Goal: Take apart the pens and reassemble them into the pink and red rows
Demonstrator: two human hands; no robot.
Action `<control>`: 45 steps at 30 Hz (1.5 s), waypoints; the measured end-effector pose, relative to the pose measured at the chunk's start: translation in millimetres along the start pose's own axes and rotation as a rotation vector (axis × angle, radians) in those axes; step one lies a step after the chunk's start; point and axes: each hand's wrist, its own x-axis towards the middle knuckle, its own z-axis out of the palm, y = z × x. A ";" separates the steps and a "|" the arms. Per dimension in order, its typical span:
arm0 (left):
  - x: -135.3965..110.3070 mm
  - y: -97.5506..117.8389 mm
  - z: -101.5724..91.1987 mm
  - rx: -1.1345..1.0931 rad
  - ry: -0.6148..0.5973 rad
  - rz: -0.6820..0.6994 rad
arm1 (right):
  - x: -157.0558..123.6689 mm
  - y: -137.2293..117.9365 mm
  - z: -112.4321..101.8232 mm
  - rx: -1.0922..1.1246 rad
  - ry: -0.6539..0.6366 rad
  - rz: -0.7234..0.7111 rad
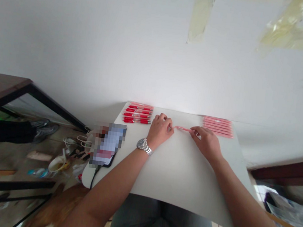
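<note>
A slim pink pen is stretched level between my two hands, just above or on the white table. My left hand, with a steel watch on its wrist, is closed in a pinch at the pen's left end, where something thin and pale shows by the fingertips. The thumb and fingers of my right hand are closed on the right end. To the left of my left hand, red pens lie in a row, with paler pink ones at its back. Beyond my right hand sits a neat row of several pink pens.
The white table backs onto a wall. A phone with a cable lies at its left edge. On the floor to the left are a cup, a plastic bottle and cables. A dark table stands further left.
</note>
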 end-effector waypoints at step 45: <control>4.1 -6.0 -1.3 -0.082 0.104 -0.054 | 3.2 -2.5 6.0 0.107 0.041 0.021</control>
